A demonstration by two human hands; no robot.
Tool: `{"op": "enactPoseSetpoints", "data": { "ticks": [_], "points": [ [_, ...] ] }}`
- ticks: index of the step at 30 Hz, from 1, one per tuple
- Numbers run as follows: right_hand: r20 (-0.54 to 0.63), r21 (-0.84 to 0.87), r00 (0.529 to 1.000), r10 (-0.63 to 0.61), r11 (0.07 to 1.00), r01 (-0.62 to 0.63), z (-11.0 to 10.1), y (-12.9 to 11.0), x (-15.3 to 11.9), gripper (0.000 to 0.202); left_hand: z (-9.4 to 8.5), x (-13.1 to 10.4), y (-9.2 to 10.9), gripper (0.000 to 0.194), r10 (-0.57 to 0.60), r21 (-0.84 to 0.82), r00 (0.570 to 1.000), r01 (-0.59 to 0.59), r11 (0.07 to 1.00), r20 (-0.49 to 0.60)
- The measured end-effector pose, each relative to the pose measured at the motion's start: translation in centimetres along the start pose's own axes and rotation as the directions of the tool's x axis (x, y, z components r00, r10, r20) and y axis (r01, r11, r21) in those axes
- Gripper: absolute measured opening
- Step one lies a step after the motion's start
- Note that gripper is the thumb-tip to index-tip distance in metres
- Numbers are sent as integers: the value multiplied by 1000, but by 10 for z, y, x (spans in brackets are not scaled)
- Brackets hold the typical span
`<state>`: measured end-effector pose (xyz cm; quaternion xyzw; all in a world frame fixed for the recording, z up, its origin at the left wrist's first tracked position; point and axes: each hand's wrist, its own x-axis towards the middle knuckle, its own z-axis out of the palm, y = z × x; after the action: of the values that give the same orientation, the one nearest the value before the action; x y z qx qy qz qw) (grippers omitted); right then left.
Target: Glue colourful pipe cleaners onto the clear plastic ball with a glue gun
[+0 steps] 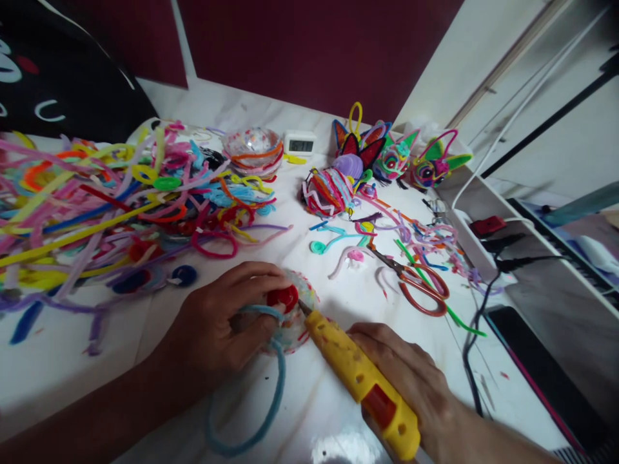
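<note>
Near the middle of the white table, my left hand [236,316] has its fingers closed on a red coil [283,296] and a light blue pipe cleaner [278,393], which loops down toward the front. Beneath those fingers lies a clear, speckled round piece [294,332], partly covered. My right hand [406,380] is wrapped round a yellow glue gun [360,374] with a red patch. Its nozzle points up and left, right beside the red coil; whether they touch is unclear.
Pipe cleaners [97,212] are heaped at left. Behind stand a clear bowl [254,151] and small digital clock [300,143]. Colourful crafted figures [391,158] sit at back right. Orange-handled scissors [420,287], a black cable [469,348] and a phone [546,374] lie at right.
</note>
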<state>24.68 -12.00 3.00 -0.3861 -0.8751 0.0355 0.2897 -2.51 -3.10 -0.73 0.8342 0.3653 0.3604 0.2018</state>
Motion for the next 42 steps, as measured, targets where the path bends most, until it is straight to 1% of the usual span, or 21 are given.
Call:
{"op": "enactPoseSetpoints", "data": {
  "ticks": [3,6,9,11,15,17,21,25,28,31,33,36,38,40,42],
  "points": [
    [-23,2,1000,14,1000,-14,6,0,0,36,-2,1,-2,36,28,17,999,-28,999,25],
    [-62,17,997,47,999,-46,12,0,-3,34,-2,1,-2,35,18,0,1000,-18,1000,16],
    [-30,15,998,56,998,-55,13,1,-4,32,-2,0,-2,36,15,0,1000,-15,1000,11],
    [-13,26,997,75,997,-74,13,2,-5,29,-3,0,-2,36,36,9,999,-36,999,22],
    [-15,140,992,121,983,-118,17,6,-7,28,-3,1,-3,37,49,36,998,-50,998,32],
    [-19,163,993,119,980,-114,19,7,-7,25,-3,1,-4,37,45,34,998,-46,998,31],
    [-21,126,997,75,989,-72,18,6,-1,17,-3,-1,-3,38,41,30,998,-42,999,39],
    [-2,115,998,64,991,-64,12,4,3,22,-3,-1,-3,39,27,32,999,-28,999,34],
    [0,96,998,68,993,-67,12,4,-1,28,-3,0,-2,38,24,26,999,-25,999,34],
    [-55,117,997,54,992,-48,18,4,-11,39,-1,-1,1,37,-10,2,1000,10,1000,14],
    [-100,139,993,58,989,-44,24,5,-18,43,1,-1,3,36,-47,-22,999,47,999,-7],
    [-106,123,992,67,991,-54,30,6,-25,43,1,-1,4,36,-83,-34,996,82,996,-20],
    [-104,122,992,76,991,-64,31,6,-26,43,0,0,4,36,-63,-17,998,63,998,-1],
    [-108,147,991,82,987,-66,28,6,-23,42,-1,0,3,37,-36,-4,999,36,999,17],
    [-79,151,992,95,985,-82,23,4,-16,38,-1,1,4,36,-38,-11,999,38,999,6]
  ]
}}
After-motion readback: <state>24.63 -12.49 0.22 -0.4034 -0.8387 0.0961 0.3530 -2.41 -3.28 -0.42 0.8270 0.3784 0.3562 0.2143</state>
